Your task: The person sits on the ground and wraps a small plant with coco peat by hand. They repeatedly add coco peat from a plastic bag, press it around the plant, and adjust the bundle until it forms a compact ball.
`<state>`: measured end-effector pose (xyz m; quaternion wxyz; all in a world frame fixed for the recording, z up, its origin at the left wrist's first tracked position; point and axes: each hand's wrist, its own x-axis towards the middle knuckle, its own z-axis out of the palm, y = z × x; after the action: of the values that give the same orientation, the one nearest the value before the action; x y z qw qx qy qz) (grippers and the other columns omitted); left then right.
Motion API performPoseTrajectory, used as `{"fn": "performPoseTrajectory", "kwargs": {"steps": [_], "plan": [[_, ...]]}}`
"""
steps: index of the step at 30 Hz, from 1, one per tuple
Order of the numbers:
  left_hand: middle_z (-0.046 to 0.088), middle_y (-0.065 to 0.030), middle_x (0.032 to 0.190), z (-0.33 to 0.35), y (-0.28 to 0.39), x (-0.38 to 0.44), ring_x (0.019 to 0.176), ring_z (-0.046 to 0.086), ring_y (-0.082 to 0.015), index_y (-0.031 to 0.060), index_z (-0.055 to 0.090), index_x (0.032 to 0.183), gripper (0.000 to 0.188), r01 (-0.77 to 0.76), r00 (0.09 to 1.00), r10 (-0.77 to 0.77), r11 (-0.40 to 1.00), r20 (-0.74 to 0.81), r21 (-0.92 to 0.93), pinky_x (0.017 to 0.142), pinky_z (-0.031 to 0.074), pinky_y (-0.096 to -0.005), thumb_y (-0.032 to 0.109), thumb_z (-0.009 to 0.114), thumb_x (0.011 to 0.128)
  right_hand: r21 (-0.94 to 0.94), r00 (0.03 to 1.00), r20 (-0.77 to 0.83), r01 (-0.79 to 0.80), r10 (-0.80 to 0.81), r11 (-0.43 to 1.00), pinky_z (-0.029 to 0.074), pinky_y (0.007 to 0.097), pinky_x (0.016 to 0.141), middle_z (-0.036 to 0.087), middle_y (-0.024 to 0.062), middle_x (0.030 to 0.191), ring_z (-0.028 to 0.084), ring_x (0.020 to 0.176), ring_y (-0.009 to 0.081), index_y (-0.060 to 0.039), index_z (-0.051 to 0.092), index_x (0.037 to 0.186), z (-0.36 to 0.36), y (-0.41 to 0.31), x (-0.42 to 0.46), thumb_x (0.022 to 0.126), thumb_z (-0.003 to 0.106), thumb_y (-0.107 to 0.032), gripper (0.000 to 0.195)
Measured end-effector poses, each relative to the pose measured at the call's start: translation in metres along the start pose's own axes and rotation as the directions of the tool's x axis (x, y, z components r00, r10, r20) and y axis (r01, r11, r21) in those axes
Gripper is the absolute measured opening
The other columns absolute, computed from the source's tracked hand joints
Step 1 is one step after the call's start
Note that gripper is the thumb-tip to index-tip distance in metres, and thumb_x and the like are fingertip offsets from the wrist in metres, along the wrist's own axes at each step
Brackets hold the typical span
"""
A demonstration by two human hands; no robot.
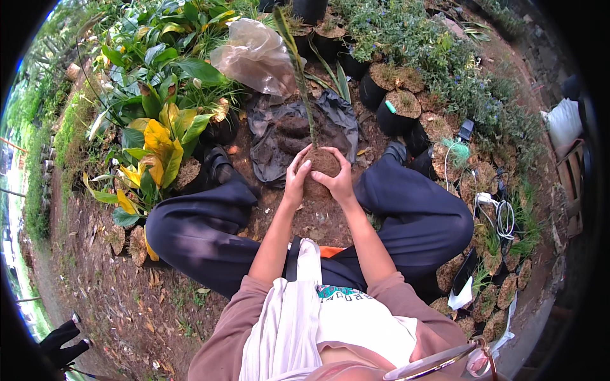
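Between my knees, a round fibrous root ball (pixel 326 162) is cupped from both sides by my hands. My left hand (pixel 299 174) presses on its left, my right hand (pixel 337 175) on its right, with the two thumbs nearly meeting on the near side. One long, narrow, mottled leaf (pixel 305 95), like that of a snake plant, rises from the ball and leans to the upper left. Just beyond my hands lies a black plastic sheet (pixel 267 164) with dark soil (pixel 295 131) on it. The underside of the ball is hidden.
A crumpled clear plastic bag (pixel 252 57) lies beyond the sheet. Leafy plants with yellow leaves (pixel 159 143) crowd the left. Black grow bags (pixel 398 114) stand at right, one bearing a green marker-like object (pixel 391 106). White cables (pixel 504 219) lie further right. A person's dark-clothed legs (pixel 62 340) show lower left.
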<state>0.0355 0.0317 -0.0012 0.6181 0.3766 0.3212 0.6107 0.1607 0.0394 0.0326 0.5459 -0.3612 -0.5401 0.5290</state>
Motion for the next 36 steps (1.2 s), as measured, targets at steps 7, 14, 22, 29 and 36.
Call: {"fn": "performPoseTrajectory", "kwargs": {"steps": [7, 14, 22, 29, 36], "plan": [[0.053, -0.0117, 0.123, 0.001, -0.003, -0.006, 0.112, 0.055, -0.0204, 0.0020, 0.040, 0.133, 0.057, 0.181, 0.983, -0.185, 0.924, 0.021, -0.336, 0.095, 0.045, -0.0339, 0.030, 0.056, 0.086, -0.056, 0.999, -0.051, 0.011, -0.014, 0.998, 0.046, 0.0298, 0.087, 0.063, 0.0085, 0.103, 0.059, 0.096, 0.0157, -0.0010, 0.055, 0.110, 0.006, 0.004, -0.002, 0.074, 0.071, -0.017, 0.043], [0.055, -0.0112, 0.121, 0.001, 0.003, -0.012, 0.109, 0.057, -0.0210, 0.0035, 0.042, 0.131, 0.055, 0.240, 0.968, -0.249, 0.910, 0.016, -0.338, 0.092, 0.049, -0.0358, 0.030, 0.058, 0.085, -0.409, 0.993, -0.104, 0.006, -0.053, 0.913, 0.039, 0.0358, 0.095, 0.053, 0.0159, 0.114, 0.051, 0.109, 0.0303, 0.0011, 0.054, 0.111, 0.002, 0.012, 0.008, 0.096, 0.045, -0.026, 0.032], [0.058, -0.0133, 0.121, -0.007, 0.011, -0.005, 0.109, 0.058, -0.0282, 0.0062, 0.050, 0.126, 0.056, 0.184, 0.914, -0.341, 0.833, -0.222, -0.521, 0.093, 0.048, -0.0453, 0.046, 0.051, 0.086, -0.457, 0.988, -0.137, -0.003, -0.067, 0.890, 0.044, 0.0329, 0.087, 0.056, 0.0133, 0.109, 0.055, 0.099, 0.0252, -0.0005, 0.058, 0.110, -0.009, -0.014, 0.010, 0.091, 0.058, -0.023, 0.030], [0.058, -0.0144, 0.119, -0.016, 0.030, -0.003, 0.107, 0.059, -0.0285, 0.0055, 0.048, 0.127, 0.057, 0.068, 0.947, -0.237, 0.809, -0.218, -0.584, 0.093, 0.049, -0.0441, 0.048, 0.048, 0.088, -0.492, 0.973, 0.195, 0.206, -0.123, 0.846, 0.049, 0.0330, 0.081, 0.062, 0.0138, 0.099, 0.063, 0.093, 0.0282, -0.0016, 0.066, 0.097, 0.009, -0.037, -0.002, 0.075, 0.074, -0.016, 0.028], [0.059, -0.0124, 0.109, -0.016, 0.013, -0.004, 0.096, 0.062, -0.0230, 0.0042, 0.047, 0.121, 0.040, -0.125, 0.922, -0.015, 0.934, -0.387, -0.334, 0.079, 0.054, -0.0355, 0.017, 0.062, 0.086, -0.623, 0.984, -0.019, 0.128, -0.178, 0.772, 0.051, 0.0379, 0.077, 0.063, 0.0146, 0.099, 0.063, 0.089, 0.0347, -0.0036, 0.059, 0.106, 0.046, -0.045, -0.016, 0.079, 0.070, -0.019, 0.033]]}}
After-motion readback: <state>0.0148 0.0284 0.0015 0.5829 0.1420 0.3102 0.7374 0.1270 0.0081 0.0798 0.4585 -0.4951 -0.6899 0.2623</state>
